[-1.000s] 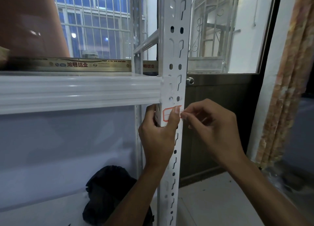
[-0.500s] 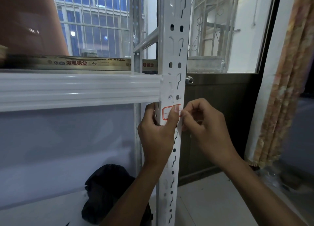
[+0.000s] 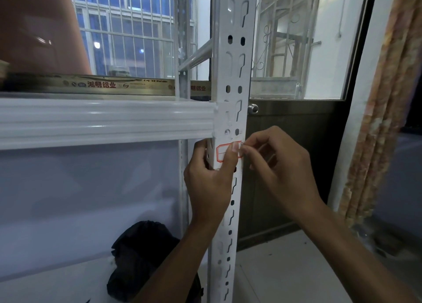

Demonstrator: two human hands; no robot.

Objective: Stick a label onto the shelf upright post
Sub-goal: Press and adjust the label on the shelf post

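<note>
Label (image 3: 220,152) on post (image 3: 234,79), at 6 o'clock from shelf rail (image 3: 102,120)
Light, limp, sticky; best handled by edges. Left hand (image 3: 209,184) grips post, finger pinning label; right hand (image 3: 282,165) pinches its 3 o'clock edge

left grip (image 3: 209,181) curled, thumb pressing, right grip (image 3: 280,165) seemingly pinching

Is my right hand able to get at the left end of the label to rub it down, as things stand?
Probably not straight away: the left hand grips the upright post with its index finger laid across the label, between that end and the right hand pinching the label's right edge.
</note>
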